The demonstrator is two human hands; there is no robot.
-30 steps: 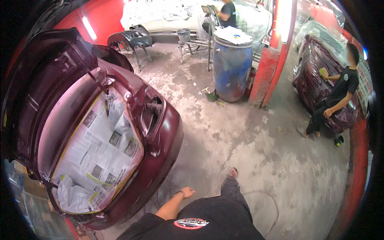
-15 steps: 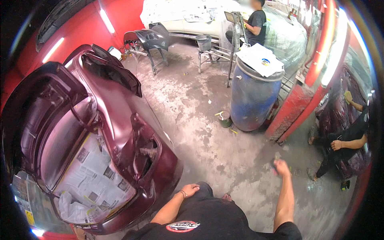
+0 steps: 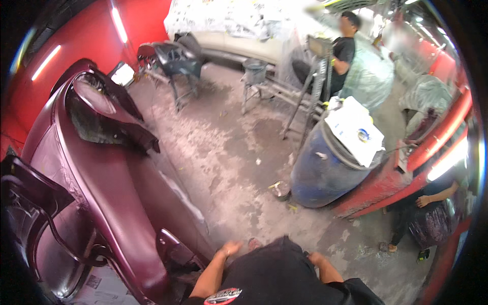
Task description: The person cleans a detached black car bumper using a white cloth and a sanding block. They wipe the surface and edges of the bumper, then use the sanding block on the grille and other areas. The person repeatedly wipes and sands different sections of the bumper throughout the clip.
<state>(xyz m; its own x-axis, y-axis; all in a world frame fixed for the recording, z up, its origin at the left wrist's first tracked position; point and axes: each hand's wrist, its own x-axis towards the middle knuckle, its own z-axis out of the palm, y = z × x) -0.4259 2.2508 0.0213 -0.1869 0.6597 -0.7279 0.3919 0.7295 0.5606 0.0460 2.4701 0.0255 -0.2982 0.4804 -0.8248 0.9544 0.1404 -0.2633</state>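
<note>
The dark maroon car body with smooth, curved panels [image 3: 119,198] is placed along the left, its rear corner nearest the person. The panels in view are judged to be already covered in colour, an even satin sheen being shown; printed masking paper [image 3: 99,291] is left in the rear opening, and a glossy dark maroon boot lid [image 3: 43,185] is left raised. How much finishing remains cannot be told.

The bare left hand [image 3: 231,248] is held just beside the rear corner, its blurred fingers seemingly spread loosely, with nothing seen in it. The bare right hand [image 3: 316,258] is held beside the black cloth shirt [image 3: 274,277]; whether anything is gripped there cannot be told.

Below, the rough grey concrete floor [image 3: 239,162] is mottled with paler, worn patches. Farther off, a scuffed, round blue drum [image 3: 325,168] is topped by a creased white sheet [image 3: 348,122]. Beyond, a curved black panel [image 3: 175,58] is propped on a stand, and a cream car body [image 3: 229,46] is draped in printed paper.
</note>
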